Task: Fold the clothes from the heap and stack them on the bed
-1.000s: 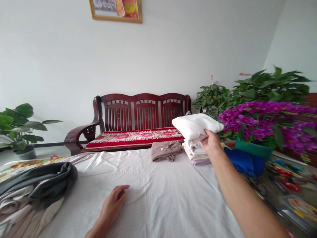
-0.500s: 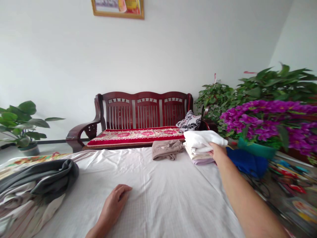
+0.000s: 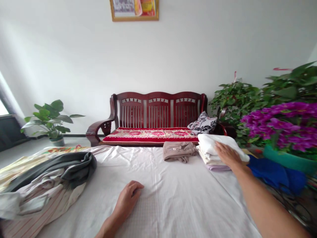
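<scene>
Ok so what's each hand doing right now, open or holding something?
Left hand: open, loosely curled, holding nothing visible.
Right hand: open, palm down on the folded white cloth.

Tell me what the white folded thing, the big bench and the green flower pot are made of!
White folded cloth: soft, dull fabric, maybe cotton, because it lies in rounded folds under the right hand. Bench: probably wood with shiny varnish; its dark reddish surface catches the light. Flower pot: perhaps smooth plastic, as it looks evenly coloured, but glazed pottery could look similar.
</scene>
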Demonstrator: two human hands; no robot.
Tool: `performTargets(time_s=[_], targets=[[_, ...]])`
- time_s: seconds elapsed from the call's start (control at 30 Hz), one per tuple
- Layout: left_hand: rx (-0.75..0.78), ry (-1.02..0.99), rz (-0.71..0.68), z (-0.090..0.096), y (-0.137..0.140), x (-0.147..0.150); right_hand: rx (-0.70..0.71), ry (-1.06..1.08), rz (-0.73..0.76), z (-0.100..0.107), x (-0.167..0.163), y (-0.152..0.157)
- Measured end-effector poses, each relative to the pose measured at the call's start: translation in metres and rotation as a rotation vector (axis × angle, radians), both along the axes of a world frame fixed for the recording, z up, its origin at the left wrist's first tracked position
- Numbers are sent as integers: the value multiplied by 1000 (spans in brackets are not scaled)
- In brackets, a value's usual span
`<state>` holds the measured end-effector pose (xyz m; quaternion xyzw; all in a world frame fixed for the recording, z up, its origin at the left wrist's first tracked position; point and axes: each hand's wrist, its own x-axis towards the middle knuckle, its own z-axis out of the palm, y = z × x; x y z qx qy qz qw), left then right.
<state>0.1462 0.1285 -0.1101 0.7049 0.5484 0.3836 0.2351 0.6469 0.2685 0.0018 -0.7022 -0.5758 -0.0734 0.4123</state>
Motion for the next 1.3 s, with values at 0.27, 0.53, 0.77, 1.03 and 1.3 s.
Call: performTargets(time_s=[0.27, 0.53, 0.77, 1.03, 1.3], targets=[[-15, 57, 51, 6, -3, 5, 79, -121, -53, 7, -7, -8], [40, 37, 70, 0, 0, 5, 114, -225, 461, -56, -168, -59], [41, 27, 75, 4, -5, 5, -72, -368, 551, -144, -227, -71], [49, 11, 61, 2, -13, 4, -40, -423, 532, -154, -224, -80], [141, -158, 243, 5, -18, -29, -113, -377, 571, -152, -217, -75]])
